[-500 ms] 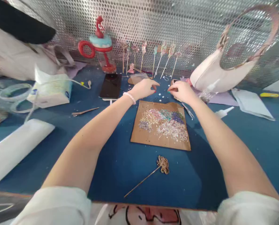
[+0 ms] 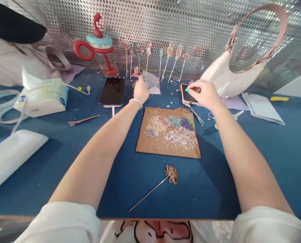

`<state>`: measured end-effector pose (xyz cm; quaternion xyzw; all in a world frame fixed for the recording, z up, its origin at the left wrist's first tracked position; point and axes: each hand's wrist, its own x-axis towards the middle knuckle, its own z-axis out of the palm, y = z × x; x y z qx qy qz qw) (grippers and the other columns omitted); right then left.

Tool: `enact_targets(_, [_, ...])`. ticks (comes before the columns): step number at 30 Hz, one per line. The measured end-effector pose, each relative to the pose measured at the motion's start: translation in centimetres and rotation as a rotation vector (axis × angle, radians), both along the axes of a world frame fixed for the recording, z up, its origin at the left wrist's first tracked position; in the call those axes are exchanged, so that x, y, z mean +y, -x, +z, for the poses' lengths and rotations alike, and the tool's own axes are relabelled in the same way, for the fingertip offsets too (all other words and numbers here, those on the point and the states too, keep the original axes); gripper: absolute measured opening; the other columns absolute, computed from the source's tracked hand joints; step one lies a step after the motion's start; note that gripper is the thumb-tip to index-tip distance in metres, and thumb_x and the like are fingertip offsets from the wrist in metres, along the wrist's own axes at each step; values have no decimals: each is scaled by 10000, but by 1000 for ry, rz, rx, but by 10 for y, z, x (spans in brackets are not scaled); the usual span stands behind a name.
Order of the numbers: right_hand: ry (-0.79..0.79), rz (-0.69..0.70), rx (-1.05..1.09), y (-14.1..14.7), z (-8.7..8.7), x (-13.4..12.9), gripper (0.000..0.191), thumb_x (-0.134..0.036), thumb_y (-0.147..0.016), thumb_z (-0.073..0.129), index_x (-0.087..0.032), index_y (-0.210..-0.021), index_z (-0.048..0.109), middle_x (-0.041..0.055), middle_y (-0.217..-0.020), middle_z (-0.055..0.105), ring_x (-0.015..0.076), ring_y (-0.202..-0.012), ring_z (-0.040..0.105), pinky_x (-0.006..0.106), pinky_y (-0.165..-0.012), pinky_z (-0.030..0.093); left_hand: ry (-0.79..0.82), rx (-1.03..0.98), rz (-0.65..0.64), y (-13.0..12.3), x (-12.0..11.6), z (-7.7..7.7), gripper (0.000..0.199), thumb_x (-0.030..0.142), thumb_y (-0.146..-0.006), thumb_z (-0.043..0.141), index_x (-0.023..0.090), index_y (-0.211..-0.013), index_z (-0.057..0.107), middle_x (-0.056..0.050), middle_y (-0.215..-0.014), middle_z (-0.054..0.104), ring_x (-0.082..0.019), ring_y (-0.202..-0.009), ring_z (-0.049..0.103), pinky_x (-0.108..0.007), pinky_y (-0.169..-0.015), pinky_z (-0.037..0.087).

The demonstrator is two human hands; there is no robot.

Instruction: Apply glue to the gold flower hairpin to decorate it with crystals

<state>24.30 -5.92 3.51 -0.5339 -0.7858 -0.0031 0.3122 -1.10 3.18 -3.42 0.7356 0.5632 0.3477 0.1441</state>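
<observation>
Our left hand (image 2: 141, 90) reaches far forward and pinches the lower corner of a small clear plastic bag (image 2: 151, 82), holding it up just above the blue worktop (image 2: 64, 162), near the dark phone (image 2: 112, 91) lying face up to its left. Our right hand (image 2: 204, 94) is curled, its fingertips pressed onto a second phone (image 2: 187, 95) with a pale case, which rests on the worktop just beyond the far right corner of the brown card (image 2: 165, 150). We judge the step in hand to be fetching more material: the bag is gripped, and the next move calls for bringing it back over the card without spilling. Both arms stretch out nearly straight, forearms bare, palms down, passing either side of the card, which carries a spread of mixed sequins (image 2: 172, 130). Nearer to us lies a gold ornament on a thin stick (image 2: 171, 174). Tweezers (image 2: 197, 116) sit just right of the card. Along the perforated metal wall (image 2: 165, 20) stands a row of decorated sticks (image 2: 162, 57), with a pale pink handbag (image 2: 223, 79) to the right.
</observation>
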Motion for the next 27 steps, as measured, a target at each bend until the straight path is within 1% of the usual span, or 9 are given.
enact_targets(3, [-1,35,-2,1,2,-1,114,-205,-783,574,-214,-821,682,52,-843,687,206,-769,623,385,-762,511,-88,-128,-13,-10,-8,14,502,40,-888,389,62,-1384,317,-152,-1147,608,-214,-1080,570,-327,-943,417])
enact_targets(5, [-19,49,20,3,7,-4,146,-194,-799,563,-219,-887,677,59,-897,681,210,-807,623,384,-782,503,-137,-184,-102,-16,-16,33,387,49,-886,405,105,-1260,484,-115,-1176,616,-181,-1068,575,-275,-937,432])
enact_targets(10, [-151,9,125,8,33,-16,453,-162,-838,562,-235,-1278,485,115,-1314,530,222,-1099,557,365,-895,463,-222,-263,-414,-23,-45,92,227,171,-873,516,217,-1060,637,19,-1128,673,-150,-1015,584,-247,-908,466])
enact_targets(12, [-133,12,194,7,45,-23,398,-165,-849,571,-227,-1240,523,103,-1297,556,211,-1095,564,350,-883,467,-232,-278,-514,-21,-57,109,203,263,-879,544,252,-1052,650,39,-1081,686,-151,-965,603,-247,-840,490])
enact_targets(13, [-96,24,225,7,50,-27,287,-178,-857,576,-221,-1140,596,88,-1169,632,205,-1020,596,352,-851,477,-234,-291,-560,-20,-62,115,185,291,-872,553,259,-1020,660,34,-1064,686,-154,-935,612,-245,-793,501])
enact_targets(15, [-32,35,281,6,57,-35,97,-237,-854,613,-215,-925,676,55,-859,684,192,-815,629,365,-768,490,-227,-364,-653,-16,-69,123,141,318,-838,590,262,-932,679,17,-982,691,-162,-836,624,-265,-722,512])
enact_targets(17, [12,67,368,6,61,-40,76,-294,-832,658,-223,-826,686,25,-701,650,171,-672,609,360,-689,494,-229,-404,-702,-13,-73,126,113,332,-818,607,272,-880,681,13,-924,691,-159,-767,620,-284,-700,521])
enact_targets(21, [174,154,539,10,63,-46,113,-330,-814,673,-220,-798,694,17,-718,677,139,-607,592,314,-602,506,-254,-401,-724,-6,-74,129,121,355,-828,600,275,-880,675,0,-938,692,-146,-724,612,-302,-691,528])
enact_targets(27, [239,147,415,21,65,-54,62,-188,-741,669,-204,-762,725,13,-674,682,159,-630,627,341,-674,546,-241,-202,-636,4,-71,131,131,301,-831,601,225,-904,680,-32,-865,684,-169,-737,608,-323,-700,510])
